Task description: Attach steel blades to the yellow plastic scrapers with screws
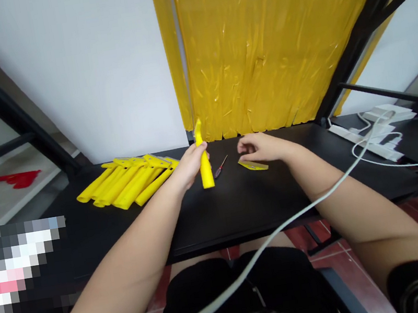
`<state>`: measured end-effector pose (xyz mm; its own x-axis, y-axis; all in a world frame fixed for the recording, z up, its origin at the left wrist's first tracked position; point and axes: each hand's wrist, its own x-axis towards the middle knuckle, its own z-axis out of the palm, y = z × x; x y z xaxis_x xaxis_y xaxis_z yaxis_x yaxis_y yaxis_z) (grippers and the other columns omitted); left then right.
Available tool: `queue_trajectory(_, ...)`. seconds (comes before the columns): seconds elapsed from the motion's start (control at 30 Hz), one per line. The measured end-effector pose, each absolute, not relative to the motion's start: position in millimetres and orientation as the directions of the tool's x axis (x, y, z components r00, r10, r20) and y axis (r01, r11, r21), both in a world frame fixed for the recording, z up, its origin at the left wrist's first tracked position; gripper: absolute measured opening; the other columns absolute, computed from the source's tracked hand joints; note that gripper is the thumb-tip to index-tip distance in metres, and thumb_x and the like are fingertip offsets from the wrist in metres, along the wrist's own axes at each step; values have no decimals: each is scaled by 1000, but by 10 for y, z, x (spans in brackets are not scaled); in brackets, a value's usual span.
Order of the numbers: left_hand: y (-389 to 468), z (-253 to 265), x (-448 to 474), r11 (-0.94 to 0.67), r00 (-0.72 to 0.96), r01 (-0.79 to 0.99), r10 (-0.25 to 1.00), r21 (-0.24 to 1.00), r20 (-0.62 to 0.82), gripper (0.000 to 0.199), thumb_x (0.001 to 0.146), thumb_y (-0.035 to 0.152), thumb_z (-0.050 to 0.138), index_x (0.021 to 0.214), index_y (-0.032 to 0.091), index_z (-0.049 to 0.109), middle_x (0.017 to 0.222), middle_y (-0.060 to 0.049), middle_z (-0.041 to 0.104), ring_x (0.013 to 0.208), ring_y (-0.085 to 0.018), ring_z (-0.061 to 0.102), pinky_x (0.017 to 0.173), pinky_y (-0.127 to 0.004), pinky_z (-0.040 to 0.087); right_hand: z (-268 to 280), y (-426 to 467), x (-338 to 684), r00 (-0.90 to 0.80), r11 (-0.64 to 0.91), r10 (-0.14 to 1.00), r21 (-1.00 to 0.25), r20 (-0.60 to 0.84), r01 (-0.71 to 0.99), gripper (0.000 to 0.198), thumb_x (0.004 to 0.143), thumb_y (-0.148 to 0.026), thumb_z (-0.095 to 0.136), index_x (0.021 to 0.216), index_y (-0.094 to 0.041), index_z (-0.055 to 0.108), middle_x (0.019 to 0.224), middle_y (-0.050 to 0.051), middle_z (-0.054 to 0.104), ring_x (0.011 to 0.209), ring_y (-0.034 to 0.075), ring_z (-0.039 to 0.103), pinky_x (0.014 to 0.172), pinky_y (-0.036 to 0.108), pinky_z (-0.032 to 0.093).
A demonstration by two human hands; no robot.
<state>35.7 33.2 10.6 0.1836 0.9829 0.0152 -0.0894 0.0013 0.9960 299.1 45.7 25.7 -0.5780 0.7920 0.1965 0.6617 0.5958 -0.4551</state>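
Observation:
My left hand (191, 163) is closed around a yellow plastic handle (206, 173), held upright with its bent, narrower end at the top. To the right, my right hand (257, 147) hovers low with loosely curled fingers, thumb apart from the index finger. Just under it a small flat yellow piece (255, 165) lies on the black table (219, 218); whether the thumb touches it I cannot tell. Between the hands rests a small screwdriver (221, 167) with a dark handle. Left of my left hand, several similar yellow handles (128, 182) lie overlapping in a row, some with grey strips at their far ends.
A white cable (284, 232) crosses in front of my right forearm. White power strips (368, 139) with cords lie at the table's right. Behind stand a white panel (100, 73) and a yellow plastic curtain (255, 48). Black frame posts (20, 96) flank the table.

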Motion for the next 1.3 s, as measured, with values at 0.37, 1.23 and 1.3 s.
queue_trajectory(0.37,408,69,84,-396,347,789,918,470,191,36,93,56,54,84,21,61,81,-4,65,75,-22,58,66,-32,36,-106,511,3313,-464,347,881,-540,-93,767,30,66,-26,81,95,-21,75,91,2,73,79,17,67,74,28,51)
queue_trajectory(1.23,444,97,-46,-391,372,854,920,343,123,41,93,62,51,82,23,57,74,-3,62,69,-21,57,63,-31,32,-187,734,3605,-390,181,916,-772,-92,609,29,71,-24,81,97,-18,71,84,4,76,70,16,68,68,29,54)
queue_trajectory(1.3,441,102,-47,-391,373,854,920,343,121,41,92,62,51,82,23,57,74,-3,62,69,-21,57,63,-31,31,-174,739,3632,-353,163,932,-776,-82,610,28,71,-24,80,97,-18,71,83,4,75,68,15,66,65,28,53)
